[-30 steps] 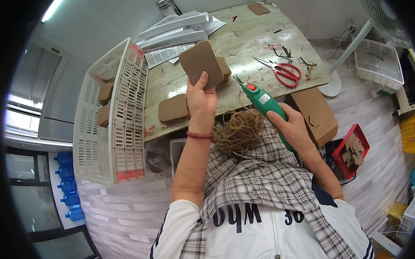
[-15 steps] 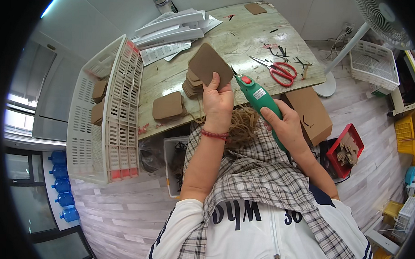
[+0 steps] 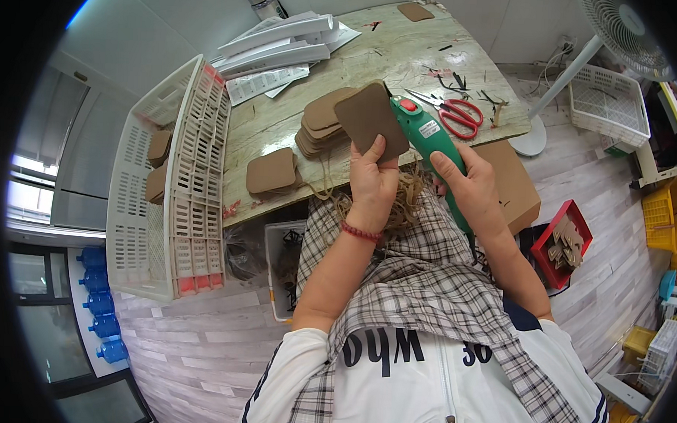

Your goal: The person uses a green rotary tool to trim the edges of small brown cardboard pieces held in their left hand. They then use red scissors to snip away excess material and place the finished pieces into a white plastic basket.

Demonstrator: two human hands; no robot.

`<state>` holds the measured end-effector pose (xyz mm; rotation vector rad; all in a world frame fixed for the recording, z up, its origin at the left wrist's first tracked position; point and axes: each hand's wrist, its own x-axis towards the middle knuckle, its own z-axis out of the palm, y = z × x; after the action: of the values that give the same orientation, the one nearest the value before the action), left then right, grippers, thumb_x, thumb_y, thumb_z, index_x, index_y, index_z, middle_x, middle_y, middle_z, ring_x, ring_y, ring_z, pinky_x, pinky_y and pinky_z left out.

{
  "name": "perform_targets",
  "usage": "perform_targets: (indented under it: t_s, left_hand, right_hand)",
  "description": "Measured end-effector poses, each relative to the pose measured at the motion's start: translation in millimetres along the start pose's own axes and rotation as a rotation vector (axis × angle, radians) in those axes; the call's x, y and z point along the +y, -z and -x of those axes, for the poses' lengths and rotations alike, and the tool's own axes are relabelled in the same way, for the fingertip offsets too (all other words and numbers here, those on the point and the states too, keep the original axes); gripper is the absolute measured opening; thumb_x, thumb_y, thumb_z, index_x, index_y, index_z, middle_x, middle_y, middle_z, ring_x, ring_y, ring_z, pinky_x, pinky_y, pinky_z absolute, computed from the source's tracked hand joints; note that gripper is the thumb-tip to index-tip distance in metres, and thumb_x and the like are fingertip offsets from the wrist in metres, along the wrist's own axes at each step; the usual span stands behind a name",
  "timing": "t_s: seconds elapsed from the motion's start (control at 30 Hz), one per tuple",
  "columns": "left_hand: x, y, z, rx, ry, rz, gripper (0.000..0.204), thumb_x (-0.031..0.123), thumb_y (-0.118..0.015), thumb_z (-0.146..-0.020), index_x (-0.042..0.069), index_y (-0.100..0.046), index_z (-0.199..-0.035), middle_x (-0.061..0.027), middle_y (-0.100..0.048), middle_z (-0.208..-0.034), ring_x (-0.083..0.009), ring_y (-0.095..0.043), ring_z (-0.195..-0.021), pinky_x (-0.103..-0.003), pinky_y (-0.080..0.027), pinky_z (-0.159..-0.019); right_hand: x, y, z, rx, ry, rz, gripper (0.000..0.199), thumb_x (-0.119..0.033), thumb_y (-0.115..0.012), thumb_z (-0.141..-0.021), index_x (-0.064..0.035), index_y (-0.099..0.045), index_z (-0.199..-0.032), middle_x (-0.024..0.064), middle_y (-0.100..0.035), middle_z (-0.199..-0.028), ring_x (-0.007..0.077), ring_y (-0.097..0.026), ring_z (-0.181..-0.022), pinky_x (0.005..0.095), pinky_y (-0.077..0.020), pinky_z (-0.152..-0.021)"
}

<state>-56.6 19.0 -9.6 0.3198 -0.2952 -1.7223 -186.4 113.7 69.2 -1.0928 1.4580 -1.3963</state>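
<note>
My left hand [image 3: 373,184] is closed on the lower end of a brown pad [image 3: 366,117] with rounded corners, thumb on its face. In my right hand [image 3: 470,192] is a green electric cutter [image 3: 429,138] with a red button, its head at the pad's upper right edge. The pad hides part of the tip, so I cannot tell whether it touches. A stack of similar pads [image 3: 317,129] lies just left of the held one, and a lower pile [image 3: 273,172] sits nearer the table's edge. Thin brown strips [image 3: 404,197] hang over my lap.
Red-handled scissors [image 3: 461,119] lie on the table [image 3: 374,52] beside dark scraps. Papers [image 3: 277,49] and a metal-lidded jar [image 3: 265,3] are at the back. A white crate [image 3: 193,199] stands left. To the right are a cardboard box [image 3: 515,184], red tray [image 3: 588,224] and fan [image 3: 628,35].
The pad has moved right and turned more upright, up against the cutter's head. More of the stack behind shows. The cutter has shifted slightly right.
</note>
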Motion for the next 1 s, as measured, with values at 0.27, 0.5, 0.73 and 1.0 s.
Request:
perform_targets:
  t_s: [0.27, 0.5, 0.73, 1.0]
  left_hand:
    - [27, 27, -5, -0.088, -0.029, -0.285, 0.037, -0.010, -0.059, -0.086, 0.006, -0.055, -0.119, -0.0073, -0.062, -0.116, -0.0202, -0.061, -0.106, -0.035, -0.053, -0.091]
    - [81, 36, -10, -0.184, 0.063, -0.676, 0.039, -0.012, -0.060, -0.083, 0.002, -0.060, -0.119, -0.0057, -0.067, -0.110, -0.0140, -0.063, -0.099, -0.027, -0.052, -0.086]
    - [93, 35, 8, -0.136, 0.292, -0.795, 0.039, -0.013, -0.059, -0.081, -0.002, -0.060, -0.119, -0.0068, -0.067, -0.108, -0.0129, -0.064, -0.094, -0.026, -0.052, -0.082]
    - [96, 34, 23, -0.146, 0.423, -0.902, 0.044, -0.010, -0.059, -0.080, -0.002, -0.058, -0.123, -0.0058, -0.067, -0.107, -0.0117, -0.063, -0.092, -0.025, -0.051, -0.080]
  right_hand:
    - [-11, 21, 5, -0.110, -0.088, -0.025, 0.032, -0.028, -0.066, -0.090, 0.0019, -0.063, -0.100, -0.0004, -0.057, -0.071, 0.0051, -0.051, -0.060, 0.0216, -0.0426, -0.054]
    - [-1, 47, 16, -0.260, -0.107, 0.122, 0.034, -0.030, -0.068, -0.089, 0.0011, -0.063, -0.102, -0.0004, -0.056, -0.071, 0.0055, -0.051, -0.061, 0.0217, -0.0423, -0.055]
    - [5, 40, 24, -0.263, -0.116, 0.179, 0.036, -0.031, -0.067, -0.089, 0.0014, -0.063, -0.103, 0.0006, -0.056, -0.070, 0.0058, -0.053, -0.061, 0.0218, -0.0434, -0.055]
    - [11, 35, 15, -0.317, -0.165, 0.149, 0.037, -0.031, -0.067, -0.089, 0.0015, -0.062, -0.106, 0.0011, -0.057, -0.072, 0.0059, -0.053, -0.061, 0.0221, -0.0445, -0.055]
